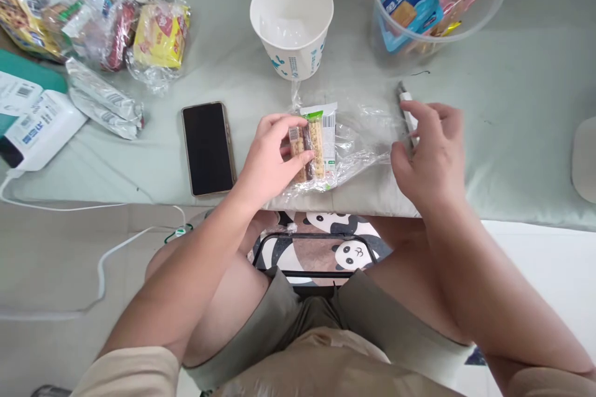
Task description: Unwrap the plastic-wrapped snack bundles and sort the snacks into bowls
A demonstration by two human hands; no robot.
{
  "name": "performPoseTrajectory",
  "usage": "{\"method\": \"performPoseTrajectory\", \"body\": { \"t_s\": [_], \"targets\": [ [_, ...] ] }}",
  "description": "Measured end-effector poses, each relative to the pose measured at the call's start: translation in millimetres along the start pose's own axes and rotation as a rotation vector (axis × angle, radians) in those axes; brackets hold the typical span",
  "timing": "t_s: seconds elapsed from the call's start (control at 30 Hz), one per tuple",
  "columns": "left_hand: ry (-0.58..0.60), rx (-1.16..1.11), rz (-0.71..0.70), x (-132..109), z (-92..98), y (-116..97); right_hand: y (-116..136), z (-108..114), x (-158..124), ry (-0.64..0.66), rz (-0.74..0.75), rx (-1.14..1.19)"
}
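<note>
My left hand point(274, 158) is closed around a few small wrapped snack bars point(313, 147) lying inside a clear plastic bag point(358, 142) near the table's front edge. My right hand point(431, 155) rests at the bag's right end, fingers curled over a thin white-and-dark pen-like object point(406, 102) and pinching the bag's edge. A white paper cup point(292, 22) stands just behind the bag.
A black phone point(207, 149) lies left of the bag. Bagged snacks point(158, 37) pile up at the back left beside white packets point(37, 127) and a white cable point(102, 260). A clear bowl point(493, 3) of wrapped snacks sits back right. A panda-print stool point(347, 254) is below.
</note>
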State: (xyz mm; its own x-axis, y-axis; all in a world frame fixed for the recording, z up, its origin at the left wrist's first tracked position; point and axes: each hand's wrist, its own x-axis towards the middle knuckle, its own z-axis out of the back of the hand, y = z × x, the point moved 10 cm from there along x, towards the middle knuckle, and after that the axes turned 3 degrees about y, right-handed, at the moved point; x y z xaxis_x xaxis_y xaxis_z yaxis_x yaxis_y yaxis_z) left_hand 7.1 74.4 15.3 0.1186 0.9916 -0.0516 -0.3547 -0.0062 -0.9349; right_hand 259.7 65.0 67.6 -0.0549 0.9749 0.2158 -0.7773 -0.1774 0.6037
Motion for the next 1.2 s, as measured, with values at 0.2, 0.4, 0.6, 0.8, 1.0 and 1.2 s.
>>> {"method": "performPoseTrajectory", "body": {
  "t_s": [0.2,0.4,0.6,0.8,1.0,1.2],
  "targets": [
    [-0.224,-0.015,0.153,15.4,13.6,6.0,63.2,-22.1,8.4,0.077,0.126,0.141],
    [-0.173,0.211,0.112,25.0,9.2,-12.0,49.4,-87.4,18.1,0.309,-0.021,0.108],
    [-0.082,0.328,0.075,26.6,7.2,-17.6,54.1,-91.1,10.6,0.383,-0.063,0.211],
    [0.003,0.237,0.051,24.1,6.4,-11.2,51.4,-98.4,12.2,0.446,-0.124,0.192],
    [-0.055,-0.197,0.099,22.2,16.8,-2.3,36.8,-93.2,13.5,0.390,-0.267,0.264],
    [-0.031,-0.592,0.214,22.8,6.2,6.9,24.2,-110.3,4.9,0.367,-0.470,0.874]
  ]
}}
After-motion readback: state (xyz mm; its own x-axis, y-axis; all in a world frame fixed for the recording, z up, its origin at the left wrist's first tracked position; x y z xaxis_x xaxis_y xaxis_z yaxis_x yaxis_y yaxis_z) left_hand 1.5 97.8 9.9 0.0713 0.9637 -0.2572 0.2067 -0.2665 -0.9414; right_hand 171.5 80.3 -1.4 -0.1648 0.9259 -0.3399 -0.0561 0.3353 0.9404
